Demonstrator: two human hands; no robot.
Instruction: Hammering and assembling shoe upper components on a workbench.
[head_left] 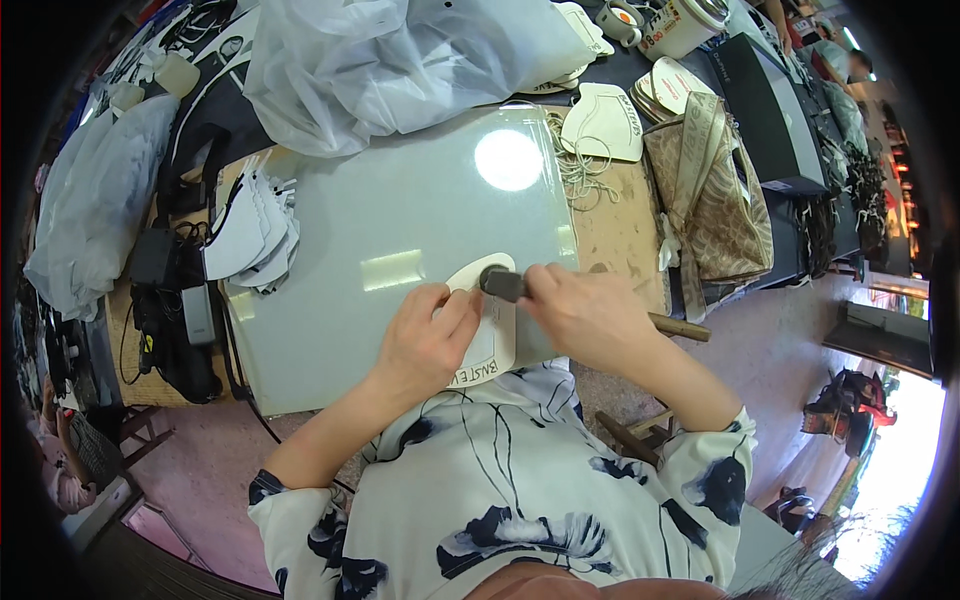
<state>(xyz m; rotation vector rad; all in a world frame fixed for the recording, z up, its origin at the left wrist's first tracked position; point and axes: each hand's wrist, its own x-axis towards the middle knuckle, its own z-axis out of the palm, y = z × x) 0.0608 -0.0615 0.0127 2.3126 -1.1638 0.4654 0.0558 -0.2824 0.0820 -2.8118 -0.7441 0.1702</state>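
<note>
A white shaped panel (505, 330) with rounded ends and dark lettering lies on the near edge of the glossy grey-green work surface (330, 310). My left hand (428, 338) rests on the panel's left side, fingers bent and pressed together against it; the thumb tip is hidden. My right hand (590, 310) is closed around a hammer (507, 284), whose dark, blunt head is over the panel's upper part, close to my left fingertips. In line with it, a wooden handle end (683, 327) sticks out past my right wrist.
A stack of white cut pieces (255, 235) lies at the left. Large translucent plastic bags (390, 70) cover the far side. At right are a loose cord (585, 175), a patterned brown bag (705, 200) and a black box (775, 120). Below stands a wooden stool (630, 435).
</note>
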